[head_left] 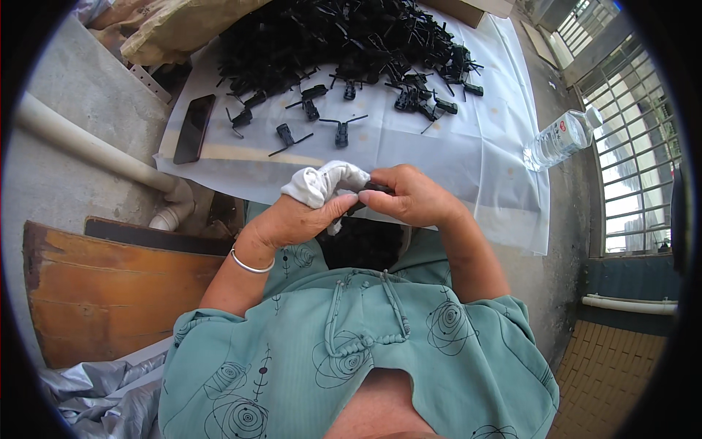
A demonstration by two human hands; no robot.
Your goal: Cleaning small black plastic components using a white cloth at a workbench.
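Over my lap, just in front of the table's near edge, my left hand [296,219] and my right hand [420,196] meet. Between them is a small black plastic part [378,188], pinched by thumbs and fingers and mostly hidden. White cloth [318,184] wraps the fingers of my left hand; whether it is a glove or a rag, I cannot tell. The bare thumb of that hand presses toward the part. Similar black plastic parts with thin arms lie loose nearby, the closest being one part [341,134] straight ahead.
A large heap of black parts [329,40] covers the far side of the white-sheeted table [453,183]. At the left edge lies a dark phone [195,128]. A clear water bottle [559,140] stands at the right edge. A pipe [88,143] and wooden board [124,285] are on my left.
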